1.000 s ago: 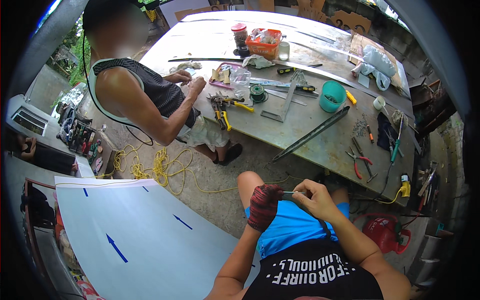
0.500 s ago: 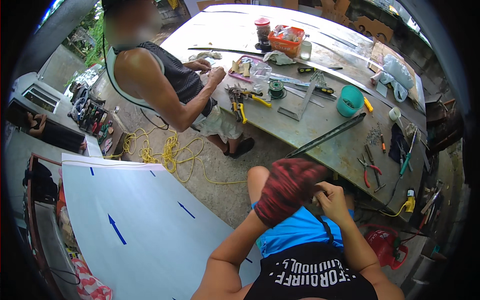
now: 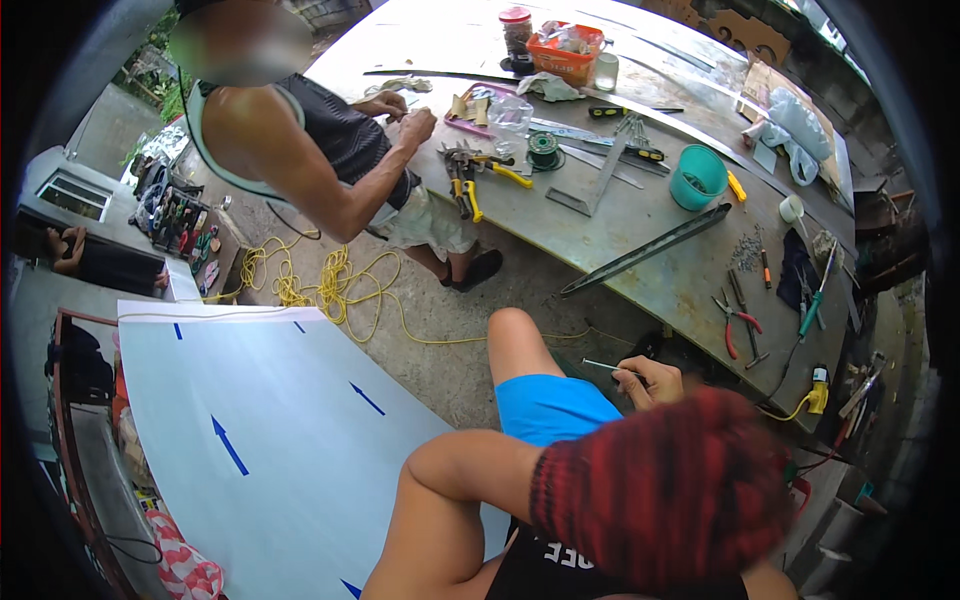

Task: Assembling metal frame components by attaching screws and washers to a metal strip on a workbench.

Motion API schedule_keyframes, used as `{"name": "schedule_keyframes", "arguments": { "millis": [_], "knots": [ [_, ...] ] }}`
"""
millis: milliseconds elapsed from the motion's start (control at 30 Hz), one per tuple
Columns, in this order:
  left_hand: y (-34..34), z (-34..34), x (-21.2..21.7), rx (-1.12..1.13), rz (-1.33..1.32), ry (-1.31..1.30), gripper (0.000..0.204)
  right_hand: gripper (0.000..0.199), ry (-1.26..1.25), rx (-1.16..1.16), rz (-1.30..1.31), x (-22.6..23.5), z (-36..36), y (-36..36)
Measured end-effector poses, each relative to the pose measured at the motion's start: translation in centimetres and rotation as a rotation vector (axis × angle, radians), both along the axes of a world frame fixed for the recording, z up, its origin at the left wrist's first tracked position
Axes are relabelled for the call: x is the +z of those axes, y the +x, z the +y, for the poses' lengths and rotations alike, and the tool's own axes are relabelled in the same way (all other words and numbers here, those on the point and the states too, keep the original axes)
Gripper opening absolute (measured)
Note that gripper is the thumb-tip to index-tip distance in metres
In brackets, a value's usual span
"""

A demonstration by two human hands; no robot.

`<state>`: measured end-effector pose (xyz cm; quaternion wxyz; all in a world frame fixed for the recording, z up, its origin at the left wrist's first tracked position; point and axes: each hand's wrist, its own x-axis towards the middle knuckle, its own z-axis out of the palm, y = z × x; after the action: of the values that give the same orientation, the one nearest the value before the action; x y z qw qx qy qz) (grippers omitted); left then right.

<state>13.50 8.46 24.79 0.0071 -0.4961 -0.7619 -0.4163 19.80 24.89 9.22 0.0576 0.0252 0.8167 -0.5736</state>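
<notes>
My left hand (image 3: 660,495) wears a red-and-black knit glove and is raised close to the camera, blurred; its fingers are not distinct and nothing shows in it. My bare right hand (image 3: 652,381) rests beside my knee above the blue shorts (image 3: 550,408). It pinches a thin metal rod (image 3: 598,365) that points left. The two hands are apart. The workbench edge (image 3: 640,290) lies just beyond the right hand.
Another person (image 3: 330,150) works at the metal-topped bench's far left end. On the bench lie yellow-handled snips (image 3: 465,185), a teal bowl (image 3: 697,178), a long dark metal strip (image 3: 650,248) and red-handled pliers (image 3: 735,322). A yellow cord (image 3: 300,280) lies on the floor by a white sheet (image 3: 290,430) with blue arrows.
My gloved left hand left the rod it shared with the right hand and rose toward the camera. The right hand keeps the rod and sits lower beside the knee.
</notes>
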Motion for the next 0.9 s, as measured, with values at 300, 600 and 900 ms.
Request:
{"name": "schedule_keyframes", "arguments": {
  "millis": [300,600,900],
  "knots": [
    [0.2,-0.7,-14.6,0.397,-0.095,-0.114,0.040,0.012,0.030,0.036,0.139,-0.5,2.9,-0.8],
    [0.2,-2.3,-17.9,0.346,-0.331,-0.154,0.030,0.013,-0.019,0.122,0.055,0.4,3.2,-3.0],
    [0.3,-1.9,-18.0,0.348,-0.369,-0.139,0.018,0.014,-0.008,0.050,0.043,0.2,3.5,-2.2]
  ]
}}
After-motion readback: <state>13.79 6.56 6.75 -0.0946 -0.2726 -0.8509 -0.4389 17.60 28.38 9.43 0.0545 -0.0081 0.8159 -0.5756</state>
